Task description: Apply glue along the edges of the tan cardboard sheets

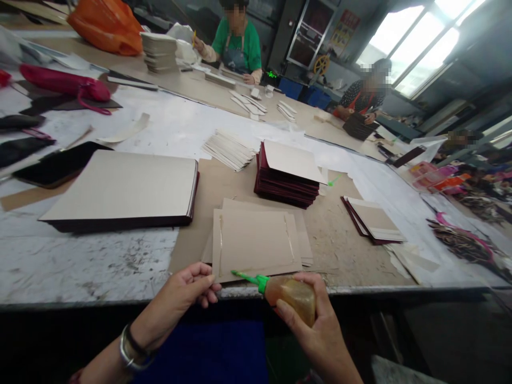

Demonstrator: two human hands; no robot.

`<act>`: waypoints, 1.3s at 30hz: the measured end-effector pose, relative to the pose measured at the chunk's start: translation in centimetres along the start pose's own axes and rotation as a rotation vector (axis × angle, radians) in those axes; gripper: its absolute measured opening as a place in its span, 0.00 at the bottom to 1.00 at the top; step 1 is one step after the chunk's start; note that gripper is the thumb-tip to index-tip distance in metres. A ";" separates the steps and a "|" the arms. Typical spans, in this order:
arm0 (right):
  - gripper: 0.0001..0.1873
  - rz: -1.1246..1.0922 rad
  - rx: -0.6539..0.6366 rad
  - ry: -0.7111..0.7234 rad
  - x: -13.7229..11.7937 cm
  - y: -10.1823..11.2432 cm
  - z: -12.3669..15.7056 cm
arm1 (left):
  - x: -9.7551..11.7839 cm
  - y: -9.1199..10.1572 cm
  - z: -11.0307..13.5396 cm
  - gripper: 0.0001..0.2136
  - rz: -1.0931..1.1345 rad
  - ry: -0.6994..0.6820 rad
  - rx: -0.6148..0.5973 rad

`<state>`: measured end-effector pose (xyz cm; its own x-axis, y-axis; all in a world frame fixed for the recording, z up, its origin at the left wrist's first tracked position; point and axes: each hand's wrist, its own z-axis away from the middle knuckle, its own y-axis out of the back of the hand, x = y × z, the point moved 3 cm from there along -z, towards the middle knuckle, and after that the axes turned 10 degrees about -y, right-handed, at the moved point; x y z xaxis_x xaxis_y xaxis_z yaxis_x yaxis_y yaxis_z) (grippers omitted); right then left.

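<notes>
We observe the right hand (pixel 316 330) wrapped around an amber glue bottle (pixel 291 296) just beyond the near edge of the table (pixel 100 266); fingers curl over the bottle body, and its green nozzle (pixel 250 278) points left, its tip over the near edge of a tan card sheet (pixel 254 242). The left hand (pixel 188 290) pinches that sheet's near left corner, thumb above, fingers pressed together. The sheet lies on top of similar sheets at the near edge, mid-table; thin glue lines run along its left and right sides. Behind it we note a dark red stack (pixel 286 184) with one card on top. A large flat board (pixel 128 186) lies to the left, a smaller pile (pixel 374 218) to the right. Two other people sit at the far edge.
</notes>
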<state>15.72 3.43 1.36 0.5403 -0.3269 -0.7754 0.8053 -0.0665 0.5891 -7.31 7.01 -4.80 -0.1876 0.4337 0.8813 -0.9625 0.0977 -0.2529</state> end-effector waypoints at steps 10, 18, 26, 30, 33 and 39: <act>0.22 0.235 0.380 -0.042 1.2 5.7 1.0 | -0.5 0.2 0.0 0.16 -0.016 -0.029 0.023; 0.21 0.298 0.479 0.031 1.5 6.8 1.1 | -1.3 0.3 -0.4 0.17 0.013 -0.016 0.082; 0.23 0.295 0.502 0.023 2.1 6.9 0.8 | -2.0 1.0 -0.4 0.21 -0.002 -0.044 0.084; 0.23 0.169 0.485 -0.026 0.7 6.1 -0.2 | -1.6 2.1 0.1 0.22 -0.027 -0.034 0.095; 0.24 0.089 0.432 -0.032 -0.6 5.0 -1.4 | -1.1 2.7 0.5 0.20 -0.049 -0.019 0.089; 0.23 -0.008 0.227 0.100 -3.1 1.3 -4.1 | -0.1 2.5 0.3 0.21 -0.072 0.018 -0.043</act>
<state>16.11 8.26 3.58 0.5642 -0.2316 -0.7925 0.7405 -0.2827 0.6098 -9.74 6.90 -5.37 -0.1137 0.4405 0.8905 -0.9640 0.1681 -0.2062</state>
